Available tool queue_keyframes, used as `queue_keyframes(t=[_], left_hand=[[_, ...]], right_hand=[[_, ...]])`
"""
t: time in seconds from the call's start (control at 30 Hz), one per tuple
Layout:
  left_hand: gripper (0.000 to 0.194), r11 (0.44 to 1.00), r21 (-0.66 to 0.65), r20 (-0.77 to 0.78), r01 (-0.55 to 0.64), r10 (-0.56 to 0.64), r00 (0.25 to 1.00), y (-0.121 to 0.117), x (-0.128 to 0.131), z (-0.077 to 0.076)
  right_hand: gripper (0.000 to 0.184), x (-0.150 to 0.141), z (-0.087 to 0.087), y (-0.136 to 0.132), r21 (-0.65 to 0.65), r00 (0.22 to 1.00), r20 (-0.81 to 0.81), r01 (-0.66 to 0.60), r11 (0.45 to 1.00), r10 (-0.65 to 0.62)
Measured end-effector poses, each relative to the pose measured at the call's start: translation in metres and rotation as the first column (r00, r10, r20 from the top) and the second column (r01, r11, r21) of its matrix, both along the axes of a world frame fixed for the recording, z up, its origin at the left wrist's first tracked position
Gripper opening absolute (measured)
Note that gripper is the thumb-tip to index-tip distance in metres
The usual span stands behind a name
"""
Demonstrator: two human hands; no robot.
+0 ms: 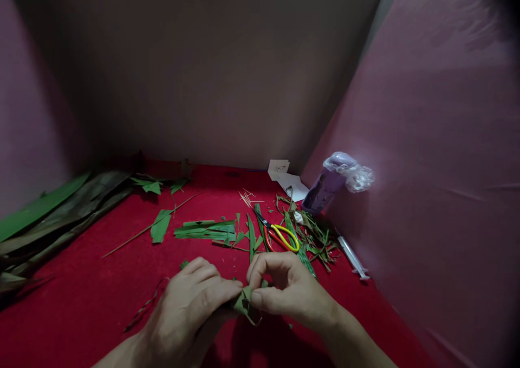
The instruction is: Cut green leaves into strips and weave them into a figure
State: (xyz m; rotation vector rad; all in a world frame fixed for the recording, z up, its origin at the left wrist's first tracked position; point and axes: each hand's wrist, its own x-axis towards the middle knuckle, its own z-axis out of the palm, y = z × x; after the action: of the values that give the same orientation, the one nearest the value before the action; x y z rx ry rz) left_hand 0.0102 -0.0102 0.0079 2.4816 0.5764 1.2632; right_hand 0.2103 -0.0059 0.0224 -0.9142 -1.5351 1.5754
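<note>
Both my hands meet low in the middle over a red cloth. My left hand and my right hand are closed, pinching a small folded green leaf piece between their fingertips. A thin braided strip trails off to the left of my left hand. Just beyond my right hand lie scissors with yellow and red handles, blades pointing away.
Cut green leaf strips and scraps lie scattered on the cloth. Long leaves are piled at the left. A purple bottle, a syringe, white paper and thin sticks are at the right back. Walls close in all round.
</note>
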Motion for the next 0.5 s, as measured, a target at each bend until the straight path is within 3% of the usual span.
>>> queue_keyframes(t=[0.07,0.13,0.27,0.33,0.5], left_hand=[[0.03,1.0,-0.026,0.012,0.008,-0.008,1.0,-0.0003,-0.0001,-0.002],[0.03,0.998,-0.052,0.023,-0.019,0.02,1.0,-0.0013,-0.0015,-0.004],[0.034,0.99,-0.111,0.02,-0.091,0.094,0.995,-0.0036,-0.0059,-0.0065],[0.033,0.989,-0.126,0.027,-0.079,0.083,0.996,-0.0036,-0.0067,-0.0064],[0.029,0.99,-0.138,0.076,-0.003,0.013,0.997,-0.0008,-0.0041,-0.003]], right_hand=[[0.01,-0.0032,0.0028,-0.0024,0.26,0.989,0.102,0.077,0.962,-0.107],[0.015,-0.0064,0.0049,-0.0042,0.472,0.972,0.135,0.107,0.875,-0.191],[0.016,-0.0098,0.006,-0.0063,0.67,0.957,0.148,0.09,0.737,-0.251],[0.014,-0.0102,0.007,-0.0072,0.669,0.956,0.158,0.079,0.739,-0.245],[0.008,-0.0096,0.0083,-0.0077,0.515,0.972,0.138,0.095,0.852,-0.192]])
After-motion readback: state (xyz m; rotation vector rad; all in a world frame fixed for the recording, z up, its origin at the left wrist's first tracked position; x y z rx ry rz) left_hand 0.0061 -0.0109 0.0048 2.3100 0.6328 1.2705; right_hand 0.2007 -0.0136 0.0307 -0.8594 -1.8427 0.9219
